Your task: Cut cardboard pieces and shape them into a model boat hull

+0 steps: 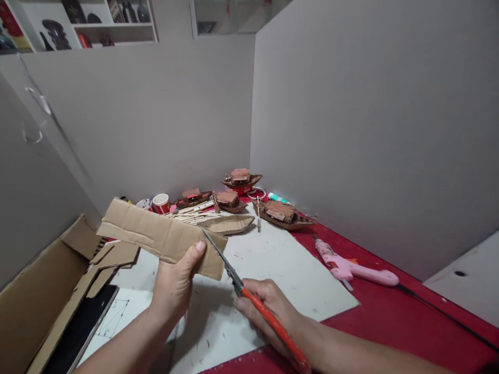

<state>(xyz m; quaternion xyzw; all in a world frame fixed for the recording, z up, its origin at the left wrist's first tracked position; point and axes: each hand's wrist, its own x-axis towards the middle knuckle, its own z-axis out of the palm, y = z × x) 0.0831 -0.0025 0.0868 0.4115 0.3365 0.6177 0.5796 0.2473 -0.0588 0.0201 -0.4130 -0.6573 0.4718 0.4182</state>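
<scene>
My left hand [179, 272] grips a long strip of creased brown cardboard [156, 231] near its right end, the thumb pressed on its face. My right hand [268, 309] is closed round a pair of scissors [259, 306] with orange-red handles. Their dark blade lies across the right part of the strip, its tip close to the upper edge. The lower blade is hidden, so I cannot tell how far it cuts in. Behind the strip a flat cardboard boat hull [234, 225] rests on the white sheet [300, 275].
Several brown model boats [283, 213] stand at the back beside thin wooden sticks [187, 214] and a paper cup [160, 202]. A pink glue gun [358, 271] with a black cord lies on the red table [390, 317]. Cardboard pieces [113, 254] and a cardboard box [42, 280] are at left.
</scene>
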